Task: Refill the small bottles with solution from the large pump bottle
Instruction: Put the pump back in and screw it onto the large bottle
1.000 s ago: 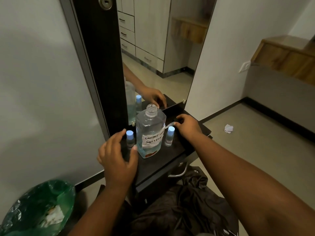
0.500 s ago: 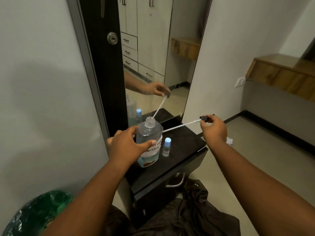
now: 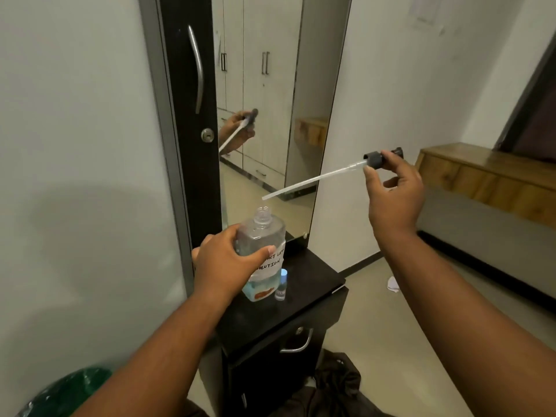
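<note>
The large clear bottle [image 3: 264,236] with a handwritten white label stands on the black cabinet top [image 3: 313,275], its neck uncapped. My left hand [image 3: 225,266] grips its body. My right hand [image 3: 394,194] holds the black pump head [image 3: 376,159] up in the air to the right; its long white dip tube slants down-left, the tip hanging just above the bottle's mouth. One small bottle [image 3: 281,285] with a light blue cap stands right beside the large bottle. Any small bottle to the left is hidden by my left hand.
A tall mirror [image 3: 270,115] rises behind the cabinet and reflects my right hand and the pump. The cabinet has a drawer with a metal handle [image 3: 298,346]. A green bin [image 3: 66,392] sits low left, dark cloth [image 3: 334,383] on the floor, a wooden shelf [image 3: 487,176] at right.
My left hand took hold of the large bottle. My right hand lifted the pump head up and to the right, drawing the dip tube out until its tip is over the neck. The view tilted up.
</note>
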